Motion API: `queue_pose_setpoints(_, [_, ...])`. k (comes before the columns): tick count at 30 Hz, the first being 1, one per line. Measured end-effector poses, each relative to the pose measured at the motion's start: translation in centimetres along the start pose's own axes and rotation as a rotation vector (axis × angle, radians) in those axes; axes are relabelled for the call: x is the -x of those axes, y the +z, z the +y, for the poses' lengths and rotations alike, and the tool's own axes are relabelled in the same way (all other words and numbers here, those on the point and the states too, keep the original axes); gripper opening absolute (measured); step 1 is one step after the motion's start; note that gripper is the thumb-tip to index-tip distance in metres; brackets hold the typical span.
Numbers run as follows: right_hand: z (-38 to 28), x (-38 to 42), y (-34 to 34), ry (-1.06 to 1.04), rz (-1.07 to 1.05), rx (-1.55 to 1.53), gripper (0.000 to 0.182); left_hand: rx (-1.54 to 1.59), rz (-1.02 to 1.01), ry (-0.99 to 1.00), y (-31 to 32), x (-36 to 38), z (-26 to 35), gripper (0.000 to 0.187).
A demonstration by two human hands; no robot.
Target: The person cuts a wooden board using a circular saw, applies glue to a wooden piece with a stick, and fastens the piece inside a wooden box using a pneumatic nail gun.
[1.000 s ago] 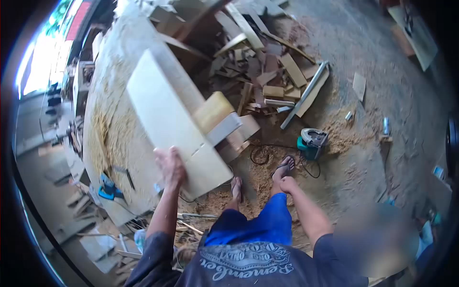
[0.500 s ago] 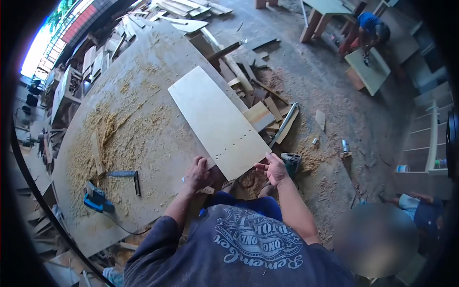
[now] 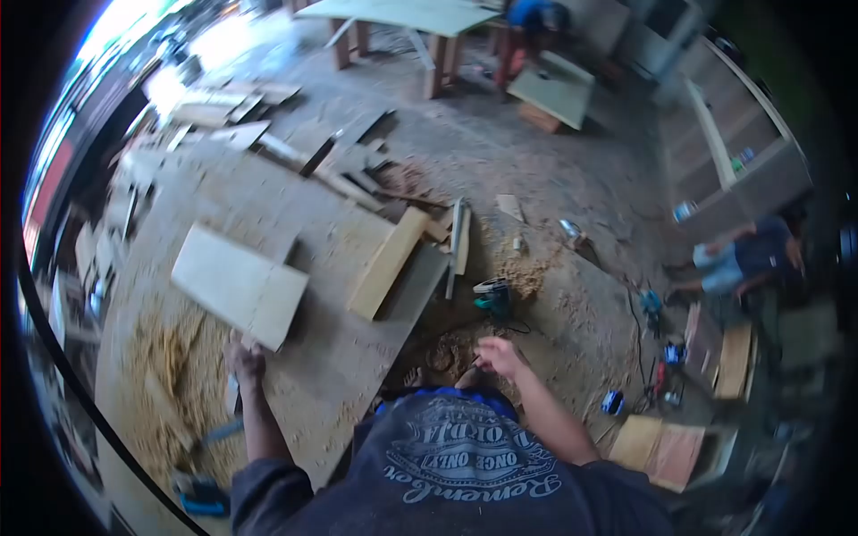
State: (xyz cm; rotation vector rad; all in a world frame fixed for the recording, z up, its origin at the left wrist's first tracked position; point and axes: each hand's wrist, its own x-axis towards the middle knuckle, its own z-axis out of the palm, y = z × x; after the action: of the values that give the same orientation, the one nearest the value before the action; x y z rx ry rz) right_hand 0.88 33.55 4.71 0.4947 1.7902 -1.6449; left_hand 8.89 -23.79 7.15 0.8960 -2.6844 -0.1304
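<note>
My left hand is closed on the near edge of a pale plywood panel, which lies over the large sawdust-strewn work table. Part of its grip is hidden and slightly blurred. My right hand hangs in the air beyond the table's right edge, holding nothing, fingers loosely bent and apart. Near my left forearm lie a metal square and a blue power tool. A longer wooden board rests on the table between my hands, farther forward.
A green power tool sits on the floor ahead of my right hand, beside offcuts and a metal bar. One person bends over a panel at the back; another person is at the right. Boards lie at the lower right.
The plywood panel has shifted left across the table with my left hand. My right hand has let go of its corner. The view has swung to the right.
</note>
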Motion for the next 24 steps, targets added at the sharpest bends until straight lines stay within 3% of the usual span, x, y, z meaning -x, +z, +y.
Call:
queue_pose_setpoints(1, [3.9,0.6,-1.9,0.016,0.075,-0.026,0.032,0.001,0.070,0.024,1.1,-1.0,0.4,0.049])
queue_pose_setpoints(5, [11.4,8.5,-5.4,0.237,0.361,-0.171,0.031,0.467,-0.343,0.370,4.4,-2.2,12.3,0.065])
queue_pose_setpoints(8, [18.4,15.2,-5.5,0.395,0.603,-0.156,0.012,0.347,-0.516,0.404,8.3,-0.3,22.9,0.092])
queue_pose_setpoints(9, [21.7,16.7,-5.5,0.414,0.680,-0.256,0.012,0.191,-0.411,0.515,13.2,0.1,24.1,0.092])
queue_pose_setpoints(11, [28.9,19.4,-4.8,0.462,0.638,-0.264,0.020,0.134,-0.532,0.542,15.5,0.7,26.4,0.075])
queue_pose_setpoints(13, [33.8,22.6,-2.5,0.550,0.738,-0.429,0.025,0.259,-0.740,0.473,16.1,0.1,26.7,0.059])
queue_pose_setpoints(15, [43.7,23.6,0.5,0.358,0.676,-0.943,0.026,0.493,-1.021,0.235,15.2,-0.8,26.3,0.042])
queue_pose_setpoints(17, [47.0,23.0,3.3,0.405,0.623,-0.086,0.027,0.631,-1.152,0.070,13.5,-0.1,26.2,0.026])
queue_pose_setpoints(19, [43.8,26.0,4.0,0.880,0.503,-0.263,0.024,0.681,-1.168,0.093,10.2,3.1,27.0,0.032])
queue_pose_setpoints(20, [43.7,26.9,4.4,0.838,0.483,0.002,0.022,0.815,-1.290,0.210,6.1,6.7,28.6,0.036])
queue_pose_setpoints(21, [43.8,27.8,4.0,0.833,0.489,-0.017,0.022,0.949,-1.410,0.326,3.3,9.6,30.3,0.041])
queue_pose_setpoints(22, [43.6,28.6,3.4,0.767,0.488,0.246,0.020,0.959,-1.479,0.568,2.7,11.8,31.9,0.051])
queue_pose_setpoints(23, [43.6,29.5,2.3,0.691,0.476,0.518,0.018,1.132,-1.724,0.352,1.8,14.4,32.9,0.052])
queue_pose_setpoints(24, [45.0,28.8,1.7,0.700,0.765,0.590,0.017,1.306,-1.939,0.094,-2.5,19.1,36.0,0.053])
